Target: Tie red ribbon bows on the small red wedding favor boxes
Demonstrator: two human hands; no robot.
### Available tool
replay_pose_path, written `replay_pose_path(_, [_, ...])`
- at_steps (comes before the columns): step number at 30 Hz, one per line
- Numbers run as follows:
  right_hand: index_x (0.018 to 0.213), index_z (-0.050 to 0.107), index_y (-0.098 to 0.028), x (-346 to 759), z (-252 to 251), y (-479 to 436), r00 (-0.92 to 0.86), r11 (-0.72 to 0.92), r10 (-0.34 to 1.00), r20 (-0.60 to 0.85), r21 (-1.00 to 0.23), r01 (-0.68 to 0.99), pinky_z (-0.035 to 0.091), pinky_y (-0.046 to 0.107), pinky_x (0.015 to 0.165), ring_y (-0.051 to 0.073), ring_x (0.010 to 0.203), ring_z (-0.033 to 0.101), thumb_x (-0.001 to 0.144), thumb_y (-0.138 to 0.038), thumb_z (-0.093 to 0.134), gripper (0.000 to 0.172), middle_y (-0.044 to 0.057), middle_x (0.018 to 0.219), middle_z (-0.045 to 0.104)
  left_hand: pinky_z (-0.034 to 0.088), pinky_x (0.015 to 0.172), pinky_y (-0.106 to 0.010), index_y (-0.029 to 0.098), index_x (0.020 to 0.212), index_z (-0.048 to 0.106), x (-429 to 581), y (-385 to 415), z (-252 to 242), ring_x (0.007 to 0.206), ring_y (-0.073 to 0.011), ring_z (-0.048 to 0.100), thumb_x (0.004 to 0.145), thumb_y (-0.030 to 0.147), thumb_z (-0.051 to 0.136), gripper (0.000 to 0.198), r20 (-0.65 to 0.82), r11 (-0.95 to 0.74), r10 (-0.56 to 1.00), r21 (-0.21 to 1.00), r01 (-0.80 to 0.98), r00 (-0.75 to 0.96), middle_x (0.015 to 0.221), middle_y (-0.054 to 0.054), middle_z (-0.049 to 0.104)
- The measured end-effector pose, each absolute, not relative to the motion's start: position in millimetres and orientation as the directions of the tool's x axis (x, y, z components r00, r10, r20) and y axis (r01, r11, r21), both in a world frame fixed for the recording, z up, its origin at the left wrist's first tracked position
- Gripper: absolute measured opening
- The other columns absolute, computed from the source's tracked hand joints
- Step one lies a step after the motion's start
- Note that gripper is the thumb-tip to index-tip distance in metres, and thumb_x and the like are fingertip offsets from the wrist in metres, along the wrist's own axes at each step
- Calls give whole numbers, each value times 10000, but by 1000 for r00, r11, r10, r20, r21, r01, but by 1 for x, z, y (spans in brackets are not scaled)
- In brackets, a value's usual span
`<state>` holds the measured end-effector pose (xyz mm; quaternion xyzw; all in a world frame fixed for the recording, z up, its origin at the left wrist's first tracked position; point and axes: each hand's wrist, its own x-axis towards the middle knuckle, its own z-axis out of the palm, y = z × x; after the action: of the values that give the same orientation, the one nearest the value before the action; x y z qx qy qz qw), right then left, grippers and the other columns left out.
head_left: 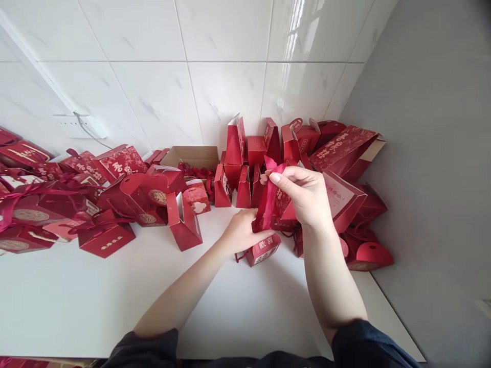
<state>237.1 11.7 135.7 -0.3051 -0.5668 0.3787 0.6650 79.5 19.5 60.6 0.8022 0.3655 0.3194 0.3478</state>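
Note:
My right hand [303,197] pinches a dark red ribbon [270,197] at its upper end, above a small red gift box [264,249] that stands on the white table [115,306]. My left hand [241,232] is closed on the top of that box, where the ribbon's lower end meets it. Both hands work at the table's middle, a little right of centre. Red boxes lie close behind and to the right of them.
Many red gift boxes [115,199] are heaped along the tiled wall from far left to right. An open brown carton [192,156] sits at the back. More red boxes [364,245] crowd the right edge by a grey wall. A white socket [82,125] is on the wall.

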Motion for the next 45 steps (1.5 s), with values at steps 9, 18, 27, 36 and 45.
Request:
replay_pose_path(9, [760,747,-238,243,131,8,137,541,838,528,-838,-77,582,387,832,220,815,720,783,-364,777,132,13,801,753,504,852,-373,242,1088,649,83,17,16,931,-254,657,751,355,726,364,195,-467,835,746,474,515,998,-38,709])
replay_pose_path(18, [754,743,-227,233,138,17,127,573,812,570,-819,8,597,355,786,211,803,724,816,-397,743,182,21,802,755,459,970,-431,256,1131,660,81,12,10,1028,-274,661,767,370,719,385,208,-477,837,729,490,505,1128,-51,714])
replay_pose_path(27, [773,761,-233,228,146,-2,187,611,762,620,-784,109,596,335,718,197,741,709,795,-320,769,91,-1,775,752,287,1121,-521,233,1080,665,60,12,19,1042,-267,631,740,274,754,353,317,-522,846,656,546,428,1068,-50,716])
replay_pose_path(36, [834,788,-250,217,148,-5,184,630,692,698,-708,319,596,354,769,236,840,722,822,-350,734,115,7,863,765,410,973,-422,231,1107,607,72,-4,3,918,-241,650,793,357,727,359,534,-503,832,617,605,148,978,-51,719])
replay_pose_path(45, [842,787,-253,216,144,-3,159,640,664,730,-666,383,581,343,754,229,831,716,844,-336,710,114,7,866,762,501,885,-389,192,912,673,50,8,2,838,-224,662,762,400,755,270,350,-477,865,797,371,360,867,-60,715])
